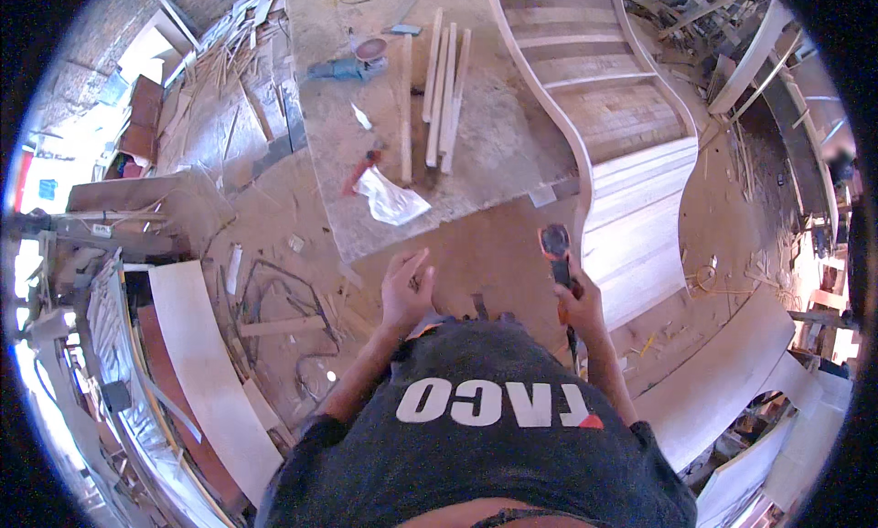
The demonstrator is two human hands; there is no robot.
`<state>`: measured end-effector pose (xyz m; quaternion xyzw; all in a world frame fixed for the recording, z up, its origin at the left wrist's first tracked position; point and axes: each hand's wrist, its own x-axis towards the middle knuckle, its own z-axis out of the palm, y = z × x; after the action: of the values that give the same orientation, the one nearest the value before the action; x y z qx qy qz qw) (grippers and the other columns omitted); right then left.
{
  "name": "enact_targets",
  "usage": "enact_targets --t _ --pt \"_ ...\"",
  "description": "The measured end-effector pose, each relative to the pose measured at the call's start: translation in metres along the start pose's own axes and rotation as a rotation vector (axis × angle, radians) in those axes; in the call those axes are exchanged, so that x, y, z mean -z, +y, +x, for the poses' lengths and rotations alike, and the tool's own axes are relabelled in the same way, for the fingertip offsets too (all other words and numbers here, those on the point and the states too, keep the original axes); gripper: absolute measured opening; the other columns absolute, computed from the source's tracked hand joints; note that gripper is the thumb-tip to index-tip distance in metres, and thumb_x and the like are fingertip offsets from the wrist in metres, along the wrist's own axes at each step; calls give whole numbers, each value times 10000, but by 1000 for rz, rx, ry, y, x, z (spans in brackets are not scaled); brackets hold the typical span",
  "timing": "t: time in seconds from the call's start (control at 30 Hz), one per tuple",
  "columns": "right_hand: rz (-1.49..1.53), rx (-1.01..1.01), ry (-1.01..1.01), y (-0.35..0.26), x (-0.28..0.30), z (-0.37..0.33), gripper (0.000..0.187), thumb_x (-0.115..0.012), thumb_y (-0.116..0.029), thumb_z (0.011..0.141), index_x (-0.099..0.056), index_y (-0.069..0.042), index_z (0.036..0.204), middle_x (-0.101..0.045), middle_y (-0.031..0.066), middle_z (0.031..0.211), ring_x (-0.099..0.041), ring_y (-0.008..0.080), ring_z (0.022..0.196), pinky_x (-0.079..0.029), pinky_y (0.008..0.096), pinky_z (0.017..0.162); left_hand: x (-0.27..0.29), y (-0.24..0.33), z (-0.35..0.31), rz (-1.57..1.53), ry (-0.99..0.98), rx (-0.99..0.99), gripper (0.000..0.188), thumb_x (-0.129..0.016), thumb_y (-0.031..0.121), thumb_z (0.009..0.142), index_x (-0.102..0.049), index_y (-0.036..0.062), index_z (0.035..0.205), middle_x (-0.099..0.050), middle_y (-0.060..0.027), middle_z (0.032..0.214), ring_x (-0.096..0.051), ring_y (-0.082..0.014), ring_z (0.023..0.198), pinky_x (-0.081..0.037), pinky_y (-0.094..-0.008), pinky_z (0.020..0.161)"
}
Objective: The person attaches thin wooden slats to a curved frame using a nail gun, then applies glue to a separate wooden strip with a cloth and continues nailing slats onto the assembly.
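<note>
My right hand (583,299) is wrapped round the handle of a black and orange hand-held power tool (554,245), its rounded head pointing away from me; its exact kind I cannot make out. To the right of that tool stands a wavy wooden piece (637,194) with curved side rails and slats across it. My left hand (408,288) is raised near the table's front edge, fingers partly bent and loosely apart, with nothing visible in it. Closest to it on the worktable (498,176) lies a crumpled white plastic bag (391,199).
Several wooden strips (444,98) lie on the table beside a teal angle grinder (352,66) and a small white bottle (361,117). Curved boards lean at the left (215,354) and right (732,363). Wood scraps (283,327) and a cable litter the ground.
</note>
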<state>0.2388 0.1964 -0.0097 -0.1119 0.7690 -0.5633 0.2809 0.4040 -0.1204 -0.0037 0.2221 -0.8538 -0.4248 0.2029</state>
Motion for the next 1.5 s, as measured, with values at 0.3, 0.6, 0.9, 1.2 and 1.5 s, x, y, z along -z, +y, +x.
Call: enact_targets --t 0.3,0.6,0.9,1.2,1.5 --pt "-757 378 484 -61 -152 237 715 -728 -120 867 -491 -216 1535 -701 209 1008 -704 365 897 -540 477 807 135 -106 8 238 207 -31 292 -688 29 862 -713 -37 1145 -673 -180 1083 -667 -320 1023 -549 -386 869" --pt "-1013 499 675 -87 -182 288 558 -738 -290 905 -595 -129 1419 -652 249 1143 -666 402 1021 -542 491 866 155 -144 12 140 223 246 279 -670 37 920 -694 -61 1179 -625 -152 1150 -651 -259 978 -547 -338 839" --pt "-387 -54 30 -109 -185 340 373 -692 -261 912 -660 -17 1192 -727 160 1023 -714 292 912 -597 460 784 112 -103 94 88 333 199 280 -671 1 902 -710 -36 1176 -641 -156 1158 -648 -256 998 -549 -329 826" --pt "-275 312 -393 -111 -158 281 498 -630 -92 962 -503 -17 1437 -671 119 1215 -681 219 1058 -577 366 868 91 -49 165 -384 267 342 311 -671 181 992 -711 16 1252 -738 -108 1205 -681 -171 1087 -543 -330 926" --pt "-585 671 -781 -153 -245 197 502 -712 -180 909 -582 -54 1377 -678 195 1177 -673 361 1093 -561 451 887 128 -22 163 -985 944 252 358 -637 252 1041 -552 95 1351 -630 0 978 -588 -83 757 -476 -248 568"
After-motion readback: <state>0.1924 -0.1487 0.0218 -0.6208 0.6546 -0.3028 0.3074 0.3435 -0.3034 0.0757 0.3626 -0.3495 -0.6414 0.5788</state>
